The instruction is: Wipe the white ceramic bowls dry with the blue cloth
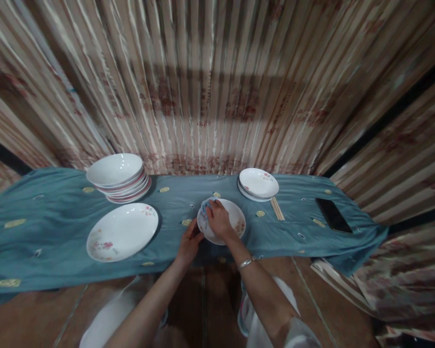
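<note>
A white plate with a floral edge point(235, 212) is in front of me at the middle of the table. My left hand point(191, 242) grips its left rim, thumb near the edge and fingers partly hidden beneath. My right hand point(219, 217) is closed on a blue-and-white patterned cloth point(205, 210), which lies against the plate's left inner side. Part of the cloth is hidden under the right fingers. A silver bracelet point(246, 262) circles my right wrist.
On the left stand a stack of white bowls point(116, 170) and a large oval floral plate point(125, 232). Small stacked plates point(258, 182) sit at the back right beside chopsticks point(277, 209). A black phone point(333, 215) lies farther right on the teal tablecloth point(290, 237). Curtains point(210, 96) hang behind.
</note>
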The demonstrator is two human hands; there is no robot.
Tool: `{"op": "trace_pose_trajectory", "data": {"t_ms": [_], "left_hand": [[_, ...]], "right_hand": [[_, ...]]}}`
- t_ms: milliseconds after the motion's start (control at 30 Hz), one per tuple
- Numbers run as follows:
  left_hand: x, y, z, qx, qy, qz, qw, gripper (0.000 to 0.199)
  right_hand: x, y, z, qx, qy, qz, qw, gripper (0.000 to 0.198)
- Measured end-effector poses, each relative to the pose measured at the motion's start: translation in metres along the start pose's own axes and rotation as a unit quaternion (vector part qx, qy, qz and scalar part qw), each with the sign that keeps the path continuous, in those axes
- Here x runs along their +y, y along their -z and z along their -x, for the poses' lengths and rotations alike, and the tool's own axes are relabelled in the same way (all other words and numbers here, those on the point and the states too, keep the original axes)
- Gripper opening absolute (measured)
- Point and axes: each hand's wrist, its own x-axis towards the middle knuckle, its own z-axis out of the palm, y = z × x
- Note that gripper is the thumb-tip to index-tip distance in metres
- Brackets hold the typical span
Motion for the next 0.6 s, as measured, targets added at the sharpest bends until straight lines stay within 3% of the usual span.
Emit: {"op": "trace_pose_trajectory", "data": {"t_ms": [267,433,600], "left_hand": [[0.002,-0.001,0.000,0.007,-0.006,-0.021,1.000,0.044],[0.003,0.001,0.000,0.024,0.020,0.006,0.999,0.050],[0.006,0.002,-0.001,-0.012,0.034,0.039,0.999,0.053]], "right_hand": [[-0.004,0.001,0.020,-0.056,0.103,-0.136,0.984,0.031],[0.014,0.010,0.030,-0.130,0.109,-0.239,0.956,0.022],[0.022,0.036,0.039,-0.211,0.120,-0.208,0.948,0.023]]}}
